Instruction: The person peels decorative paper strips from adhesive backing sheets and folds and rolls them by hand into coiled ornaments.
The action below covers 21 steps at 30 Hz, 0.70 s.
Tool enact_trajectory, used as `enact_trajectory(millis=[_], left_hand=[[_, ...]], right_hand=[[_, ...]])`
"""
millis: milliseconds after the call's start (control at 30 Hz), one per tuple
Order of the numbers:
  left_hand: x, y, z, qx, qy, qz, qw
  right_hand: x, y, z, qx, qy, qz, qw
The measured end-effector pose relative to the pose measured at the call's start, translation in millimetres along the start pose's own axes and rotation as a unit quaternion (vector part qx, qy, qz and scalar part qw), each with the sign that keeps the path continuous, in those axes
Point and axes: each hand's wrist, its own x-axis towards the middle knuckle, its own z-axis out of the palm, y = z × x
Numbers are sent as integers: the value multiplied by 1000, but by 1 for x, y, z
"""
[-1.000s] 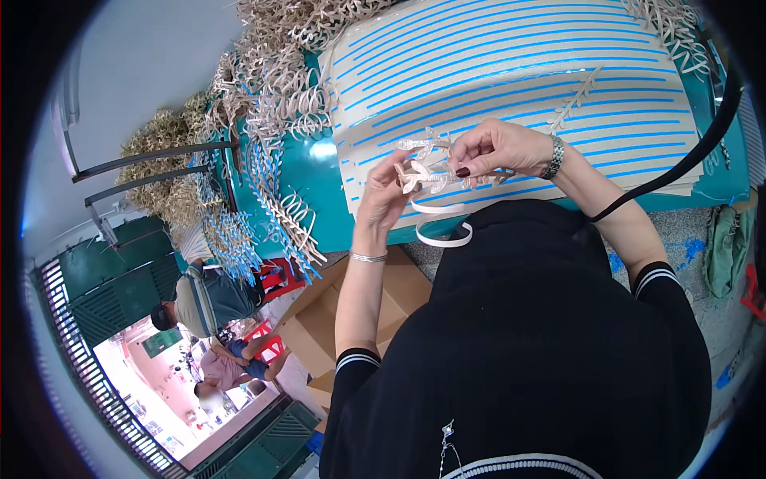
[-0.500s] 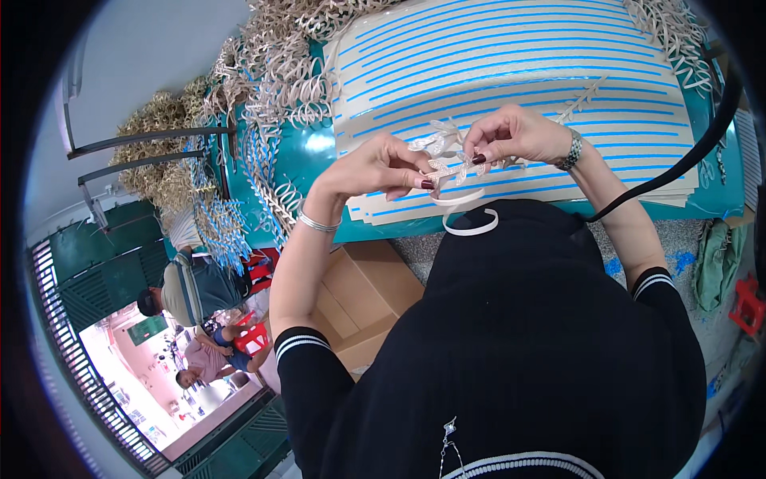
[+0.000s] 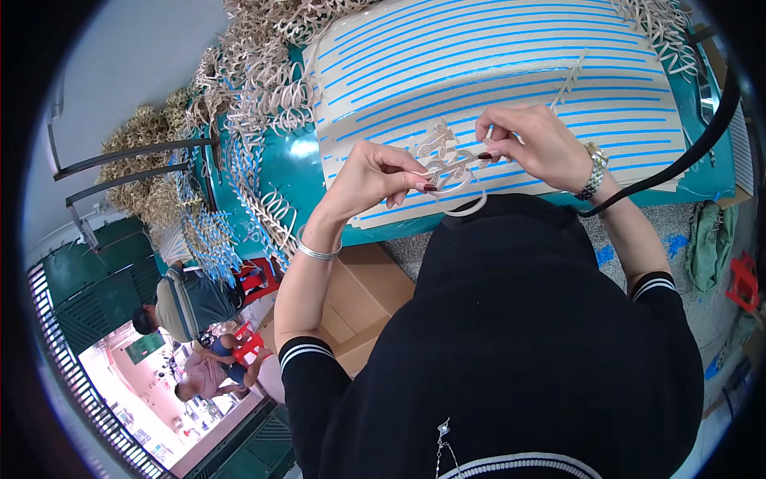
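A beige, glittery leaf-patterned strip (image 3: 440, 150) with a thin curled tail (image 3: 472, 206) is stretched between my hands above the blue-striped sheets. My left hand (image 3: 379, 177) pinches its left end between thumb and finger. Off to the right, my right hand (image 3: 536, 144) has thumb and fingertips closed on the strip's other end. The curled tail hangs in a loop below the leaves, near my black top. Exactly how the strip passes between the right fingertips is too small to make out.
Large beige sheets with blue stripes (image 3: 495, 76) lie stacked on a green table (image 3: 295, 172). Tangled heaps of cut strips (image 3: 263, 80) cover its left side, and a leafy strip (image 3: 568, 80) lies right. A cardboard box (image 3: 359, 295) stands below. Two people (image 3: 203, 371) are at lower left.
My right hand has moved slightly right, away from the left, drawing the strip out between them. The leaves now face up more, and the tail's loop has shifted. The view has moved slightly.
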Motion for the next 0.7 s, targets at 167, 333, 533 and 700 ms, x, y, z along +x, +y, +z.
enact_trajectory(millis=[167, 333, 533, 700], left_hand=[[-3, -5, -4, -30, -23, 3, 999], [-5, -4, -2, -47, -18, -19, 999], [-7, -19, 1, -106, 0, 50, 993], [-5, -42, 4, -174, 11, 50, 983]], right_hand=[[5, 5, 6, -9, 5, -11, 1000], [9, 6, 9, 21, -1, -11, 1000], [12, 22, 17, 196, -53, 25, 979], [13, 30, 17, 314, -134, 96, 935]])
